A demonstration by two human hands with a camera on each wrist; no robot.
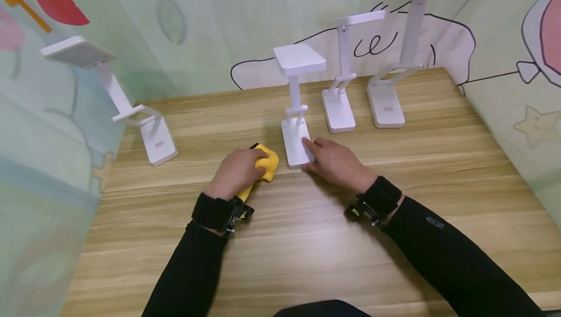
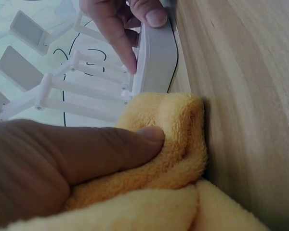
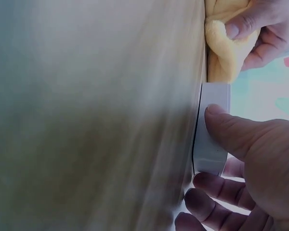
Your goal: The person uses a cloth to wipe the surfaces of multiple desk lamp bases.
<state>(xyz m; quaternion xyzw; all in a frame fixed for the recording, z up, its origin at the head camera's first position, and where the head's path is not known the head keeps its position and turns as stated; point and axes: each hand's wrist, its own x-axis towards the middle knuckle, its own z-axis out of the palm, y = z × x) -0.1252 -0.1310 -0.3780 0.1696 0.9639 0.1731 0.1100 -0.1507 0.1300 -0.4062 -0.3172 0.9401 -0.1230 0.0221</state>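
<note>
My left hand (image 1: 235,171) grips a folded yellow cloth (image 1: 270,163) on the table, just left of a white desk lamp (image 1: 295,144). In the left wrist view the thumb presses into the fluffy cloth (image 2: 168,144), whose far end is close to the lamp's base. My right hand (image 1: 336,162) holds that base by its front right corner. The right wrist view has the thumb on the base's front face (image 3: 213,151) and the fingers at its side. The lamp stands upright, its flat head above the base.
Two more white lamps stand behind to the right, a nearer one (image 1: 339,112) and a taller one (image 1: 385,107). Another lamp (image 1: 158,141) stands at the far left, leaning outward. The wooden table (image 1: 280,249) backs onto a printed curtain (image 1: 188,25).
</note>
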